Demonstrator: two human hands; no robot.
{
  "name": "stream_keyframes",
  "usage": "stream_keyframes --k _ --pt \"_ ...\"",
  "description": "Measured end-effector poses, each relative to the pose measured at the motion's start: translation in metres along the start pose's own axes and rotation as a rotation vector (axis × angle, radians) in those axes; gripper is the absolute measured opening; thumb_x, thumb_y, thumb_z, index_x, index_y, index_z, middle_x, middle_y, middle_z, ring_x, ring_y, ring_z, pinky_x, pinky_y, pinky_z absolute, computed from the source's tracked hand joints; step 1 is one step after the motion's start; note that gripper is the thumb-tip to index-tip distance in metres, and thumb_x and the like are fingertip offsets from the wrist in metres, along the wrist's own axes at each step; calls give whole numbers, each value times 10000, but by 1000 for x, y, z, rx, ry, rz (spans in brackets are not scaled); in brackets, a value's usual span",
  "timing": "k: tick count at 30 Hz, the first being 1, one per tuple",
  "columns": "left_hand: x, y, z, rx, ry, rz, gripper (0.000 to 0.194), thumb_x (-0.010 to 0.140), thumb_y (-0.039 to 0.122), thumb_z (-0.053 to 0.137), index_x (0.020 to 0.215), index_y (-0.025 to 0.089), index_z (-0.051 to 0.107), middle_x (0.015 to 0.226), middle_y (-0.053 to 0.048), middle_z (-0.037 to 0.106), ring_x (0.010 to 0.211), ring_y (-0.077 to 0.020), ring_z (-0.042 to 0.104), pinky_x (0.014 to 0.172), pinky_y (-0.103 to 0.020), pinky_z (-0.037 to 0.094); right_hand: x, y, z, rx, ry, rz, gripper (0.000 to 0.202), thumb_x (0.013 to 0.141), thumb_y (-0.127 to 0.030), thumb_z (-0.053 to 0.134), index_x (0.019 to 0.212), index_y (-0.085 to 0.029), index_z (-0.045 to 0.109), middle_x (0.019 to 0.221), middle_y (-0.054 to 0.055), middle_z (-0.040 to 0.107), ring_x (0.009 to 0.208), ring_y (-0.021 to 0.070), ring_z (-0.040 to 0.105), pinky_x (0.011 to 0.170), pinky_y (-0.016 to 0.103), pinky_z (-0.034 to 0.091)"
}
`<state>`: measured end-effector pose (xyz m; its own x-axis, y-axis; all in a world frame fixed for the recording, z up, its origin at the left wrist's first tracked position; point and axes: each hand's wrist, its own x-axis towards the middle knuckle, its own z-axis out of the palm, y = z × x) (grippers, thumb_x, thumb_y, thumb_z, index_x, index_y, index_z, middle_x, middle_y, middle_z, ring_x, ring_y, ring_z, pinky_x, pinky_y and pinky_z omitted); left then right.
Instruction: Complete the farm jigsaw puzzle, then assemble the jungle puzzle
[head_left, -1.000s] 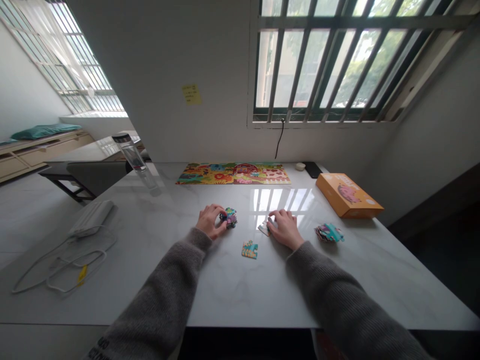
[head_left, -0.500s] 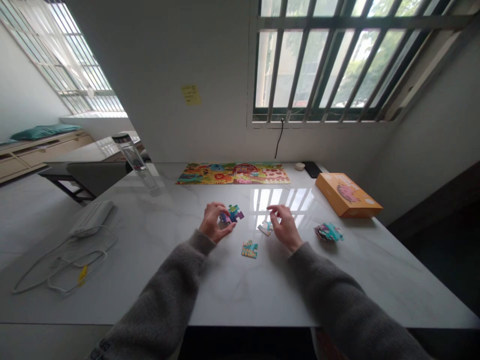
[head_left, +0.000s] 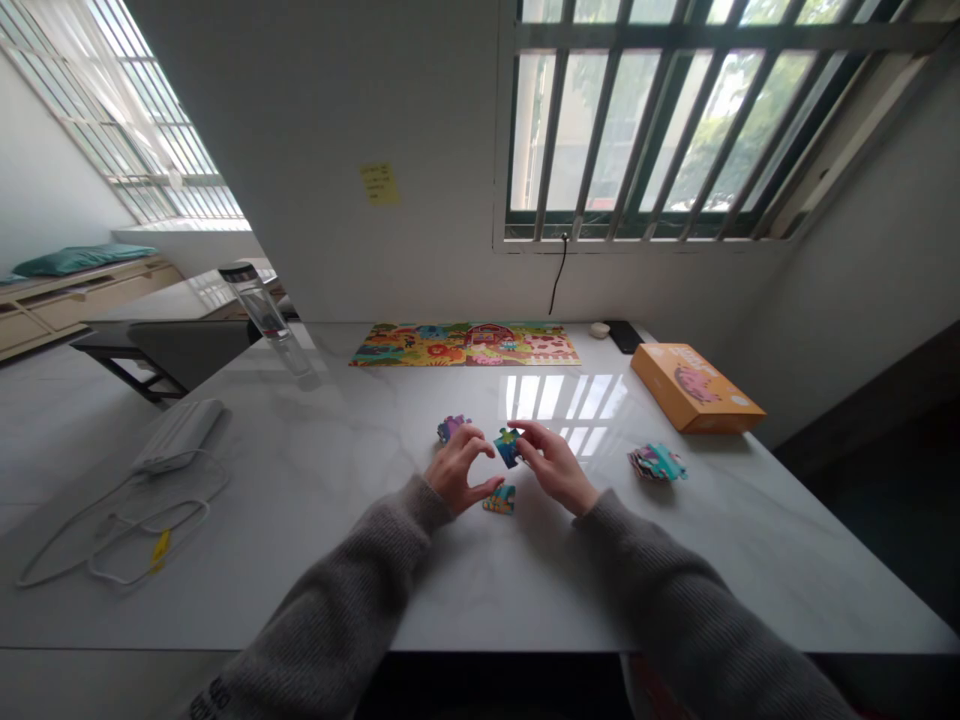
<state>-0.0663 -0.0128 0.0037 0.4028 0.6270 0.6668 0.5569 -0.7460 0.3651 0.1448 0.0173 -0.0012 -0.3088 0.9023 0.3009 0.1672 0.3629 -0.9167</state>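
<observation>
Behind left hand, pieces, number unclear

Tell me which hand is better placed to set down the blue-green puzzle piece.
Probably the right hand: it appears to pinch the blue-green piece, while the left hand is open, with nothing visible in its grasp, beside the teal-and-orange piece.

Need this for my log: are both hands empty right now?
No, the right hand holds a dark blue puzzle piece at its fingertips, above the table.
</observation>
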Motion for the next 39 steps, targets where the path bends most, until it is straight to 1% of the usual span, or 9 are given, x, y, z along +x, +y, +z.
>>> stream_keyframes --k 4,8,11,17,24,29,34,37,39 --pt "-3 -2 1 -55 -225 -7 156 878 312 648 983 213 589 984 -56 594 892 -190 594 829 -327 519 7 12 -22 -222 70 -11 391 939 -363 505 1245 -165 646 783 31 638 679 168 557 684 327 488" --pt "-8 -10 9 -30 -486 26 399 784 399 739 1117 208 634 1085 -89 621 973 -237 598 908 -373 508 12 25 -37 -366 111 -44 363 949 -371 510 1223 -195 671 853 60 680 720 188 573 742 359 497" --pt "-11 -15 14 -7 -571 19 473 769 415 756 1173 194 647 1097 -101 634 983 -254 589 926 -398 499 15 35 -47 -463 113 -56 332 969 -326 473 1190 -207 690 931 87 699 791 210 596 789 382 498" --pt "-12 -19 16 -33 -596 -19 454 800 382 734 1199 177 661 1085 -112 630 973 -250 587 915 -405 501 20 46 -71 -709 80 68 391 968 -155 373 1176 -156 703 1053 127 701 970 227 628 870 334 469" --pt "-8 -14 8 -77 -608 -10 429 815 359 714 1199 178 658 1103 -111 611 1001 -248 583 942 -397 495 15 36 -74 -1079 -22 228 393 978 -150 386 1194 -236 703 1043 105 660 1006 251 584 843 327 391" --pt "-8 -14 7 -76 -611 -12 416 808 347 721 1190 192 659 1095 -102 617 993 -242 588 935 -386 496 12 33 -74 -1134 -6 164 340 952 -168 462 1192 -229 695 1081 129 621 1026 278 536 826 343 373" --pt "-11 -18 12 -70 -578 -12 406 805 353 732 1178 209 663 1076 -91 618 977 -235 598 917 -378 504 11 32 -69 -1052 37 -5 327 953 -192 493 1226 -178 672 1079 147 636 1037 296 521 876 389 381" --pt "-13 -20 14 -39 -556 -55 388 797 357 737 1152 215 672 1039 -78 611 937 -222 606 889 -364 517 7 27 -54 -985 -35 -94 337 946 -328 573 1249 -204 651 1081 126 649 1040 298 522 909 414 389" --pt "-14 -20 14 -23 -547 -85 373 803 354 728 1145 215 669 1037 -74 604 925 -215 609 879 -357 523 3 23 -41 -980 -116 -115 443 896 -419 656 1293 -226 621 1116 120 637 1074 306 511 932 431 393"
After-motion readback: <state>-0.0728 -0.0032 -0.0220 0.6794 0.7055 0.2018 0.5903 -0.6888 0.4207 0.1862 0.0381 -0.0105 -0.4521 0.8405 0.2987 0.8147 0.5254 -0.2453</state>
